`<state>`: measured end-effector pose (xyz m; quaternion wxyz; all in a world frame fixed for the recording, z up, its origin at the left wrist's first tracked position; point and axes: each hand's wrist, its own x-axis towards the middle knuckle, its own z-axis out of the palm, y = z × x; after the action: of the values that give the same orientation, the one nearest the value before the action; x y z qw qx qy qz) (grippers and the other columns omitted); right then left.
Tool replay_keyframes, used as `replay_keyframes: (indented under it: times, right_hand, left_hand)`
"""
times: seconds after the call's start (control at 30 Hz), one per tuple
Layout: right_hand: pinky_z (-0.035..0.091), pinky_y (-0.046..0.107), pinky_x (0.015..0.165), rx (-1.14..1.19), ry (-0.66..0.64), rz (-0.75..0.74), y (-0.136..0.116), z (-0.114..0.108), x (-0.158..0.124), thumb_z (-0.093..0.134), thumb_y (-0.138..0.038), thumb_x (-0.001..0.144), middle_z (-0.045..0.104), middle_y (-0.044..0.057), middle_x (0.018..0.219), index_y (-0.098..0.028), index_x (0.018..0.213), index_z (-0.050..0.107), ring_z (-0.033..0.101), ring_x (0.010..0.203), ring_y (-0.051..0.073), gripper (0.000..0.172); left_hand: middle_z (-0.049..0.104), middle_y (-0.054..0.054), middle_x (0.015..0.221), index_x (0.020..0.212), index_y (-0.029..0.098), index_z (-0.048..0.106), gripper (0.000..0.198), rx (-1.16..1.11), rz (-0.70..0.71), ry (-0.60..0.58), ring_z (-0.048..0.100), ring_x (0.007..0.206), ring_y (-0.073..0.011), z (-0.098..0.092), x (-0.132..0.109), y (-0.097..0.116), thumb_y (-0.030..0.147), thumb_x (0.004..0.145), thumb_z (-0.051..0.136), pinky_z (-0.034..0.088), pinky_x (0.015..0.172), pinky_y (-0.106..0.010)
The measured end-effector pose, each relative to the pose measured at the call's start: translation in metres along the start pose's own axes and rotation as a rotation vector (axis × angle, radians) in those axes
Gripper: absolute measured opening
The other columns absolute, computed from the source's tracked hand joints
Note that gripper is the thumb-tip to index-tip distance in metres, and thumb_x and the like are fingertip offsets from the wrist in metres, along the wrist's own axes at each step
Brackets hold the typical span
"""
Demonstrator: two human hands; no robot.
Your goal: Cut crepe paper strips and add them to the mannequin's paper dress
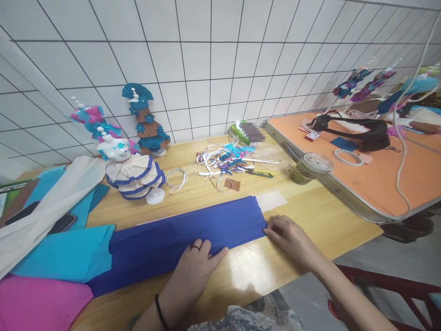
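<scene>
A long folded strip of dark blue crepe paper (179, 234) lies across the wooden table (320, 216). My left hand (193, 271) rests on its near edge with the fingers laid flat, a ring on one finger and a black band on the wrist. My right hand (287, 234) presses its fingertips flat against the strip's right end. Neither hand grips anything. A small white sheet (271, 200) sticks out from under the strip's far right corner.
Light blue paper (69, 250), pink paper (37, 303) and white paper (44, 207) lie at the left. Paper dolls (132, 172) (148, 122) stand near the tiled wall. Ribbon scraps (223, 165), a jar (310, 168), and an orange table (379, 174) with more dolls lie right.
</scene>
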<state>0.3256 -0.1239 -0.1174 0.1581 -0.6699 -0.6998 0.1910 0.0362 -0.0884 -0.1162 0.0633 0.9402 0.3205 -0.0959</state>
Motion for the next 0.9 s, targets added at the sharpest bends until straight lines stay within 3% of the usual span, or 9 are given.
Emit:
replay_keyframes:
  times: [0.3, 0.77, 0.9]
  right_hand:
    - [0.042, 0.031, 0.067, -0.020, 0.009, -0.026, 0.0032, 0.0021, -0.0007, 0.045, -0.034, 0.090, 0.058, 0.003, 0.072, -0.020, 0.070, 0.052, 0.053, 0.072, 0.018, 0.026]
    - [0.045, 0.031, 0.067, -0.029, 0.027, -0.051, 0.0056, 0.0027, -0.0010, 0.047, -0.033, 0.089, 0.059, 0.003, 0.072, -0.020, 0.070, 0.054, 0.055, 0.072, 0.018, 0.024]
    - [0.048, 0.033, 0.069, -0.067, 0.165, -0.096, 0.0072, 0.0053, -0.0044, 0.049, -0.031, 0.088, 0.061, 0.006, 0.081, -0.018, 0.083, 0.058, 0.057, 0.077, 0.019, 0.017]
  left_hand:
    - [0.051, -0.006, 0.091, 0.134, 0.036, 0.033, 0.051, -0.054, 0.022, -0.070, 0.049, 0.085, -0.0201, -0.0047, 0.0018, -0.0056, 0.013, 0.089, 0.039, 0.046, 0.069, -0.032]
    - [0.050, -0.005, 0.090, 0.127, 0.036, 0.042, 0.040, -0.068, 0.039, -0.087, 0.047, 0.083, -0.0201, -0.0071, 0.0021, -0.0063, 0.019, 0.092, 0.033, 0.043, 0.066, -0.030]
    - [0.049, -0.005, 0.089, 0.127, 0.036, 0.043, 0.040, -0.062, 0.037, -0.067, 0.046, 0.083, -0.0201, -0.0049, 0.0024, -0.0063, 0.019, 0.092, 0.034, 0.042, 0.066, -0.030]
